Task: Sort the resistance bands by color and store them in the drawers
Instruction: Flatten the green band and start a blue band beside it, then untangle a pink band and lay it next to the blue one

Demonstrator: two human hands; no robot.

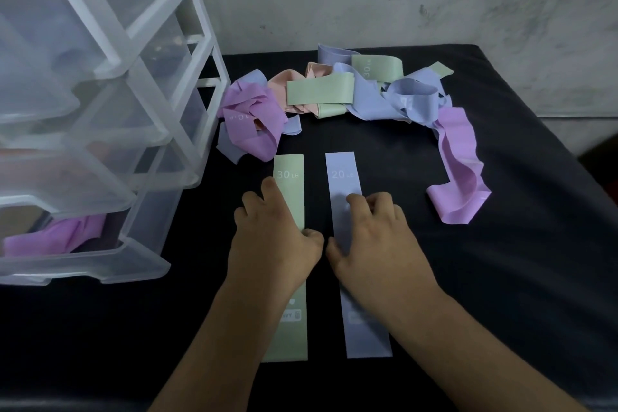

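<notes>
green band, marked "30 LB": flat and straight on the black surface, lower centre of frame, long axis running away from the camera. blue band, marked "20 LB": flat, parallel, just right of it with a narrow gap, not touching.

Containers: translucent drawer unit fills the left side, several drawers pulled out. bottom drawer at lower left holds crumpled purple band material. The drawers above are too hazy through the plastic to read their contents.

Hands: left grip sits palm-down on the middle of the green band, fingers bent with their tips along the band's left edge and the thumb on its right edge. It is not clamped round anything, just resting on the band. right grip is palm-down on the middle of the blue band, fingers spread and slightly bent, tips on the band, also unclamped. The thumbs nearly meet in the gap between the bands. Both forearms enter from the bottom edge.

Further out: tangled pile of purple, peach, green and blue bands across upper centre, its left end near the drawer unit. loose purple band trails down at right of centre. Grey wall along the top.
</notes>
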